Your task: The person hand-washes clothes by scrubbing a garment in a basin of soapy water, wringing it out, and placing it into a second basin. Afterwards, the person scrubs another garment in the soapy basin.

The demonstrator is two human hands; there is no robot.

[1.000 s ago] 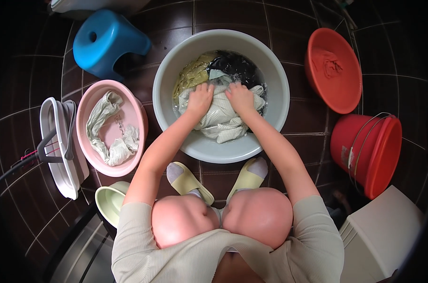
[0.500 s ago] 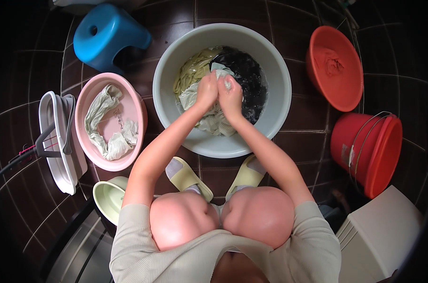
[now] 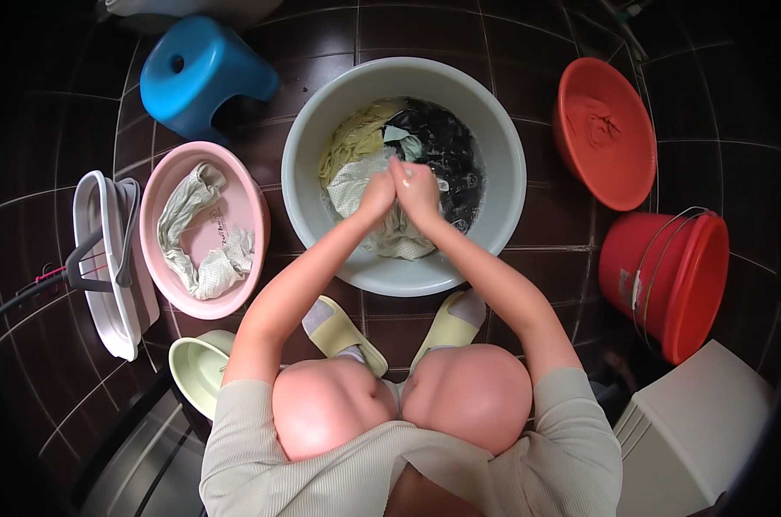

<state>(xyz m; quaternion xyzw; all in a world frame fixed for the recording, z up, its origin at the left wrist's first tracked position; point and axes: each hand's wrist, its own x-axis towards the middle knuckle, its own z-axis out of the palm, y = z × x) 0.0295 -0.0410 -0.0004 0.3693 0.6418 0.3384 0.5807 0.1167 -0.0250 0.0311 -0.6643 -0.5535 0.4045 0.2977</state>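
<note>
Over the middle of a large pale grey tub, my left hand and my right hand are pressed together. Both have their fingers closed on a wet white patterned cloth, which spreads to the left of them and below them. The part inside my grip is mostly hidden. Behind the hands lies a small pale mint cloth. Yellow-green cloth fills the far left of the tub, and black cloth soaks in sudsy water on the right.
Left of the tub stands a pink basin holding a twisted pale cloth, with a blue stool behind it. A white folded basin and a light green basin are nearby. To the right are an orange-red basin and a red bucket.
My closed hands have shifted slightly toward me and pressed together. The bunched cloth that stuck up between them is lower, and more white cloth shows spread at their left.
</note>
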